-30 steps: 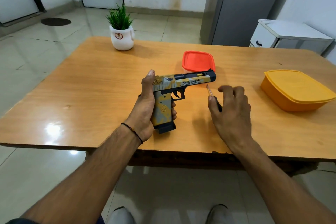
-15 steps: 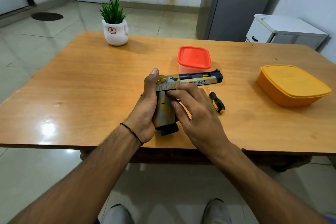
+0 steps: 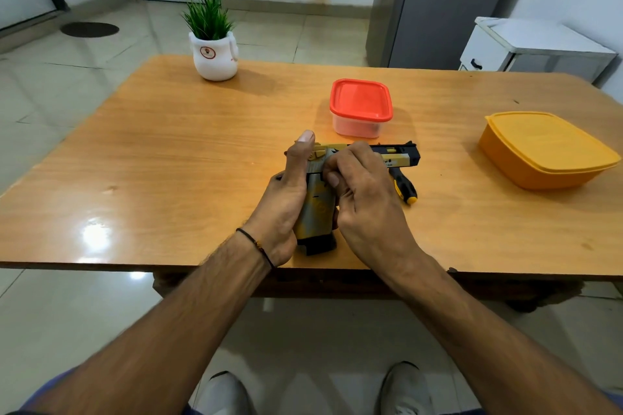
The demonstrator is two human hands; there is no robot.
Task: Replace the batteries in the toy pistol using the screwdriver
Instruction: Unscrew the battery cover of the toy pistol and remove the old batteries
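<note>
A yellow, grey and black toy pistol is held just above the wooden table, barrel pointing right. My left hand wraps the grip from the left, thumb up beside the rear of the slide. My right hand covers the middle of the pistol, fingers curled over the slide and trigger area. The black magazine base sticks out below both hands. A screwdriver with a black and yellow handle lies on the table just right of my right hand, its shaft hidden behind the pistol.
A small clear box with a red lid stands just behind the pistol. A closed orange container sits at the right. A white pot with a green plant stands at the far left. A white cabinet is beyond the table.
My right hand let go of the screwdriver, which now lies on the table, and moved left onto the pistol, closing over its slide. My left hand kept its hold on the grip.
</note>
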